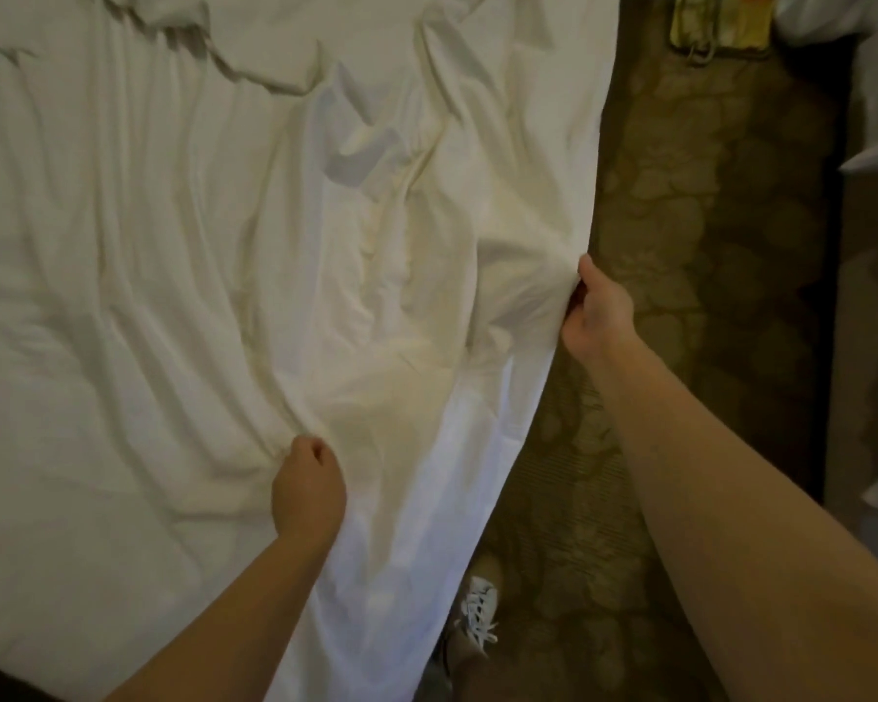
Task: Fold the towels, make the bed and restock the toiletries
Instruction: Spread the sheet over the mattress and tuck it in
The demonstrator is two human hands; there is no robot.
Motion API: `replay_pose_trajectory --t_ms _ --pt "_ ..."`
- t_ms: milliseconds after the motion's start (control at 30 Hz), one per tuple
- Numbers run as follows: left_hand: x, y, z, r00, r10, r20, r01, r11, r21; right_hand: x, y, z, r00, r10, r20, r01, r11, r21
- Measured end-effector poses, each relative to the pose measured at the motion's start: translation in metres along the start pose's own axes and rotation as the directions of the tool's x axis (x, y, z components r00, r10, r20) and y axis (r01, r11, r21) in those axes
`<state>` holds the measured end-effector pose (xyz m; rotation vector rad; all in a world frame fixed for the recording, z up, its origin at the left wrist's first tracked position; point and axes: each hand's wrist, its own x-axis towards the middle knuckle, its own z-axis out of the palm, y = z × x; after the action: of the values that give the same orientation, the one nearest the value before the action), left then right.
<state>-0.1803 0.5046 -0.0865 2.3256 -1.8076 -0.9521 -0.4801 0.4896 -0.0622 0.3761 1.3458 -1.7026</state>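
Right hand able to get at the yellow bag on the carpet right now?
Probably not. The right hand grips the edge of the white sheet, so it is occupied, and the yellow bag lies well beyond it up the carpet. Nothing visible blocks the aisle between them, though.

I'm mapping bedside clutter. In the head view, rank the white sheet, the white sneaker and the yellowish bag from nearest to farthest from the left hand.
1. White sheet: bunched in the grip of the left hand.
2. White sneaker: on the carpet, lower right of that hand.
3. Yellowish bag: far up the carpet, top right.
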Motion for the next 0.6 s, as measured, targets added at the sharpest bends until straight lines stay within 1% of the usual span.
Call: replay_pose_trajectory --t_ms 33,67,100,133,167,200,233,267,300,367,433,467,533,600 --pt "-0.003 0.007 0.004 0.998 0.056 0.014 -0.056 0.998 0.000 0.005 0.001 -0.004 1.000 -0.003 -0.013 0.003 1.000 -0.010" --pt "-0.007 0.014 0.007 0.992 0.118 0.040 -0.118 0.993 -0.002 0.009 0.003 -0.007 0.999 -0.034 -0.035 0.031 0.997 -0.074" --pt "-0.011 0.021 0.012 0.982 0.174 0.075 -0.174 0.985 -0.010 0.013 0.004 -0.011 0.993 -0.096 -0.062 0.083 0.980 -0.183" --pt "-0.014 0.029 0.016 0.968 0.224 0.109 -0.223 0.975 -0.016 0.017 0.005 -0.015 0.977 -0.193 -0.085 0.154 0.928 -0.341" --pt "-0.016 0.037 0.021 0.954 0.262 0.145 -0.262 0.965 -0.018 0.019 0.005 -0.018 0.949 -0.305 -0.081 0.223 0.830 -0.511" --pt "-0.018 0.046 0.026 0.940 0.293 0.177 -0.295 0.955 -0.017 0.020 0.003 -0.021 0.912 -0.408 -0.040 0.283 0.696 -0.660" --pt "-0.020 0.057 0.030 0.926 0.316 0.205 -0.318 0.948 -0.022 0.020 0.001 -0.024 0.874 -0.486 0.020 0.328 0.558 -0.762" --pt "-0.021 0.068 0.034 0.912 0.342 0.226 -0.342 0.939 -0.037 0.020 -0.003 -0.027 0.841 -0.534 0.081 0.363 0.448 -0.817" --pt "-0.021 0.080 0.038 0.895 0.375 0.240 -0.374 0.926 -0.052 0.020 -0.007 -0.028 0.816 -0.563 0.130 0.391 0.372 -0.842" --pt "-0.018 0.106 0.045 0.857 0.448 0.253 -0.446 0.892 -0.072 0.019 -0.015 -0.029 0.775 -0.600 0.200 0.442 0.288 -0.850" --pt "-0.015 0.134 0.049 0.817 0.518 0.252 -0.509 0.854 -0.106 0.017 -0.022 -0.027 0.752 -0.615 0.237 0.477 0.259 -0.840" --pt "-0.014 0.149 0.050 0.795 0.553 0.248 -0.540 0.832 -0.125 0.016 -0.024 -0.026 0.747 -0.621 0.239 0.492 0.274 -0.826" --pt "-0.012 0.180 0.052 0.751 0.621 0.224 -0.609 0.783 -0.129 0.014 -0.029 -0.023 0.749 -0.622 0.228 0.527 0.352 -0.773" --pt "-0.008 0.212 0.052 0.710 0.681 0.182 -0.672 0.731 -0.113 0.011 -0.032 -0.019 0.777 -0.577 0.253 0.551 0.428 -0.716"
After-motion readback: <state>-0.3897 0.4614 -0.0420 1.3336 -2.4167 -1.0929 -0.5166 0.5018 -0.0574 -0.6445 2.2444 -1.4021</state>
